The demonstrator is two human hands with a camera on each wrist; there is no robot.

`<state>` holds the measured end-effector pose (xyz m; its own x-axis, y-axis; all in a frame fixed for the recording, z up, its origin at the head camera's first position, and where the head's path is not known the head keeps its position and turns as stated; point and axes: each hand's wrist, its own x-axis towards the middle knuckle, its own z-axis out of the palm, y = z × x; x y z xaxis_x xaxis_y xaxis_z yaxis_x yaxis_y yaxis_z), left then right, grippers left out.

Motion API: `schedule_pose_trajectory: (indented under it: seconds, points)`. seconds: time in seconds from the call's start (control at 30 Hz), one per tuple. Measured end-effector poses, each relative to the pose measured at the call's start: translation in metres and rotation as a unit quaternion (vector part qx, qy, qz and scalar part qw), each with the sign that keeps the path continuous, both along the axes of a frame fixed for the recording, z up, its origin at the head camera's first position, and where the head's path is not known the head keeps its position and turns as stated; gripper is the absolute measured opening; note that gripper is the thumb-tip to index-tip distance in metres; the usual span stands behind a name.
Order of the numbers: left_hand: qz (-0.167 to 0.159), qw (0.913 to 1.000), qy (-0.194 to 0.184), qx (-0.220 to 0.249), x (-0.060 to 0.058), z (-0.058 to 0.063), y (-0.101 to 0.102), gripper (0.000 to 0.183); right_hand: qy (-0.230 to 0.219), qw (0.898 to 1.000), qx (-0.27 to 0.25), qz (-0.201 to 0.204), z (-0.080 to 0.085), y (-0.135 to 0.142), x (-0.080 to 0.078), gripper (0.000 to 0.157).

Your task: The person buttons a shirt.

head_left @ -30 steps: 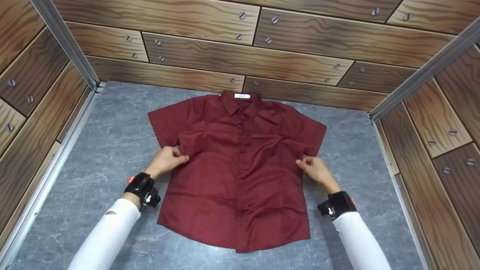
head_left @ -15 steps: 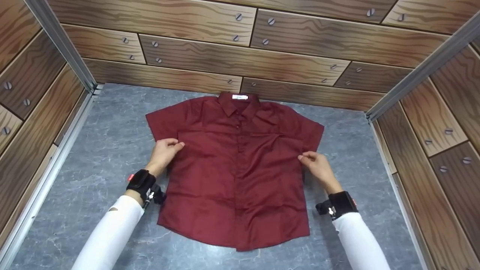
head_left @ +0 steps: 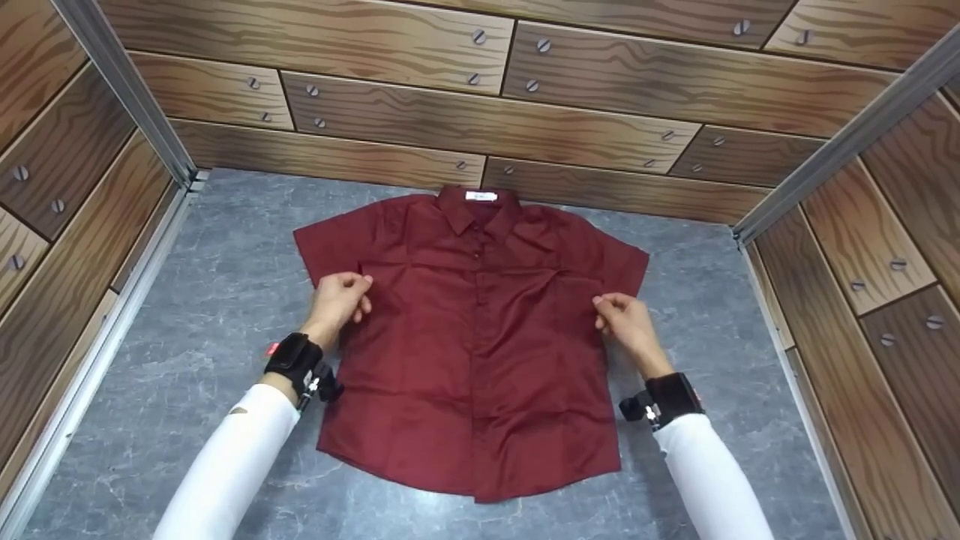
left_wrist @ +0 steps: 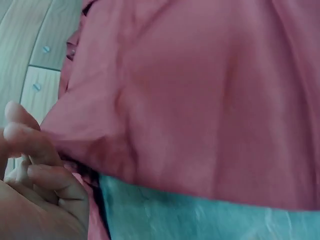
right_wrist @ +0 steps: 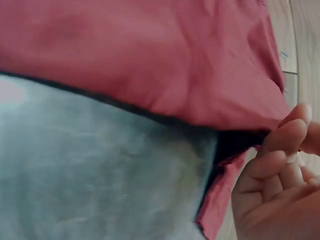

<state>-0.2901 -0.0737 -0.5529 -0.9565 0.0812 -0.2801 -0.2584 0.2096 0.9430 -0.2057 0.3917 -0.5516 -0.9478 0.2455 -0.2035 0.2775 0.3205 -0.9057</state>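
A dark red short-sleeved button shirt [head_left: 420, 337] lies front up and spread out, its collar at the far side. Over its left side edge, just below the sleeve, is my left hand [head_left: 337, 304], fingers loosely curled. My right hand [head_left: 626, 326] is at the opposite edge in much the same pose. In the left wrist view the fingers [left_wrist: 37, 140] show in front of the cloth, with no fabric visible between them. Curled fingers [right_wrist: 280, 150] likewise stand by the shirt's edge in the right wrist view; any light contact there is hard to tell.
The grey marbled surface [head_left: 202, 337] surrounds the shirt. A wood-patterned back wall [head_left: 405, 97] rises close behind the collar. Similar side walls with metal rails [head_left: 131, 292] stand left and right. A white label [head_left: 481, 196] shows inside the collar.
Both hands have moved up along the shirt's sides towards the sleeves. More of their lower fingers now show above the cloth. The shirt lies almost as before.
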Motion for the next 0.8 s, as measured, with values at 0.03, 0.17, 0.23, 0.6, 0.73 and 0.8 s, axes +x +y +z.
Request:
schedule_pose_trajectory:
  seconds: [0.03,0.17,0.23,0.6,0.73,0.8]
  points:
    - [0.007,0.9998,0.003,0.02,-0.001,0.004,0.001,0.027,0.004,1.0,-0.009,-0.004,0.004,0.001,-0.001,0.03]
    - [0.039,0.9966,0.034,0.063,-0.006,0.025,0.001,0.026,0.033,0.998,-0.056,-0.016,0.028,0.005,-0.009,0.029]
    - [0.049,0.9958,0.05,0.059,-0.007,0.036,0.001,0.033,0.045,0.995,-0.085,-0.029,0.04,0.006,-0.01,0.029]
    - [-0.023,0.9993,0.01,-0.029,0.034,0.016,-0.027,0.028,-0.067,0.995,-0.037,0.061,0.023,0.025,0.045,0.032]
    - [-0.058,0.9898,0.011,-0.13,0.048,0.004,-0.035,0.017,-0.125,0.98,0.009,0.154,0.005,0.031,0.062,0.035]
    - [-0.086,0.9781,0.021,-0.188,0.053,0.001,-0.037,0.014,-0.137,0.971,0.038,0.19,0.0,0.031,0.067,0.035]
